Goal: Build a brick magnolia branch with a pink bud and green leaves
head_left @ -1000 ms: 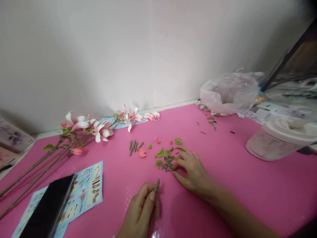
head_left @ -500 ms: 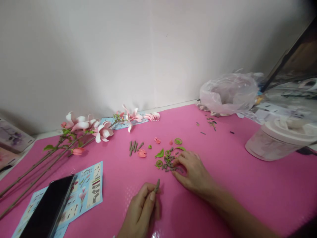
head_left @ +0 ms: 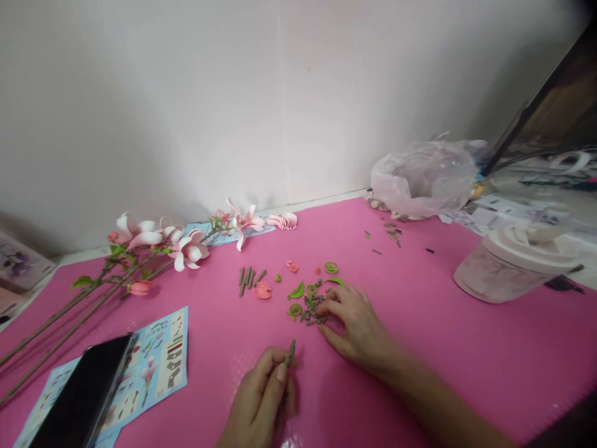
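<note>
My left hand [head_left: 265, 392] is closed, with a short brown stem piece [head_left: 290, 352] pinched between thumb and fingers, its tip pointing up. My right hand [head_left: 352, 320] reaches into a pile of small brown pieces [head_left: 308, 316]; thumb and index finger are apart at its right side, and some pieces are hidden behind the fingers. Around the pile lie a green leaf [head_left: 296, 290], green rings [head_left: 295, 310] and a second green ring [head_left: 331, 267]. Farther left are a pink bud [head_left: 263, 290] and several brown stem sticks [head_left: 247, 280].
Magnolia branches [head_left: 100, 283] lie at left, beside a phone [head_left: 84, 389] on an instruction sheet [head_left: 175, 354]. Pale petals [head_left: 284, 220] lie near the wall. At right stand a plastic bag [head_left: 422, 180] and a lidded tub [head_left: 494, 270]. Loose brown bits [head_left: 394, 233] lie before the bag.
The whole view has shifted slightly, so things appear a little farther left. My left hand keeps the stem piece, and my right hand stays at the pile with little visible movement.
</note>
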The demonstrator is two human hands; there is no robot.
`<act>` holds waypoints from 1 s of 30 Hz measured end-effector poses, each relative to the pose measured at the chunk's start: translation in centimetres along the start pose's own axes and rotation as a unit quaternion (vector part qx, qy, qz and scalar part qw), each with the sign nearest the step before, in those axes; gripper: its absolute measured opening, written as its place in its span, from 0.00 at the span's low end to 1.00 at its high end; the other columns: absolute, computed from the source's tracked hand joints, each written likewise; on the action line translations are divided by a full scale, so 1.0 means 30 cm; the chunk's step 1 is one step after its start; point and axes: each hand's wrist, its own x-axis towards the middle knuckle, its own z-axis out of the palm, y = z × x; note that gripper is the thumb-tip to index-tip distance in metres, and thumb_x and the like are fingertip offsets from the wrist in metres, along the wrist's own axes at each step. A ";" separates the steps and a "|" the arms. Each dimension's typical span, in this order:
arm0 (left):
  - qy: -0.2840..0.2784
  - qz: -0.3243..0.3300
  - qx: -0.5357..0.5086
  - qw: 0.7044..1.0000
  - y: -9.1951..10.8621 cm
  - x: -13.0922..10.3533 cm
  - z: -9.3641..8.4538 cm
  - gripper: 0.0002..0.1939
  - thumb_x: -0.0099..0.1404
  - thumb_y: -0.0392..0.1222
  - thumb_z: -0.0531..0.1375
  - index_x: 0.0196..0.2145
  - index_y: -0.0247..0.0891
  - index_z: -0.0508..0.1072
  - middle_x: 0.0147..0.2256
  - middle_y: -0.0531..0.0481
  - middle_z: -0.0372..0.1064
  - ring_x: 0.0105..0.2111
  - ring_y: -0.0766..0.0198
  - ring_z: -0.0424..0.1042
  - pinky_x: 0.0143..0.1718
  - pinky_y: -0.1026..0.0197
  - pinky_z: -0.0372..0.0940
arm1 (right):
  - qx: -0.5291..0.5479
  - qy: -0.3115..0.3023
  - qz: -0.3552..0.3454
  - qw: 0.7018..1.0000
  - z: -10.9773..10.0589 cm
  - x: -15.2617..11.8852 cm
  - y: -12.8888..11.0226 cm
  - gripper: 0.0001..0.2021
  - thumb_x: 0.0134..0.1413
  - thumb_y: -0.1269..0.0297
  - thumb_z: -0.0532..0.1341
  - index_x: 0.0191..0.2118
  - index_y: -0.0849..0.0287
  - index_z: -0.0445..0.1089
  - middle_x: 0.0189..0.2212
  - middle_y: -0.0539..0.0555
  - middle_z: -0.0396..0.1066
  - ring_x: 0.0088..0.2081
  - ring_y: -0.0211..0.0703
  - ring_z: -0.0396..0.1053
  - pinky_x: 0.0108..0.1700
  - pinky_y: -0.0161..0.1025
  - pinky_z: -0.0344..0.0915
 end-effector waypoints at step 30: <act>0.004 0.001 0.006 1.000 0.014 -0.001 0.004 0.16 0.66 0.54 0.49 0.32 0.38 0.62 0.17 0.60 0.56 0.16 0.70 0.51 0.20 0.64 0.44 | -0.006 0.003 -0.002 1.000 0.009 0.002 -0.008 0.15 0.46 0.77 0.54 0.38 0.56 0.72 0.50 0.58 0.63 0.57 0.53 0.54 0.58 0.54 0.52</act>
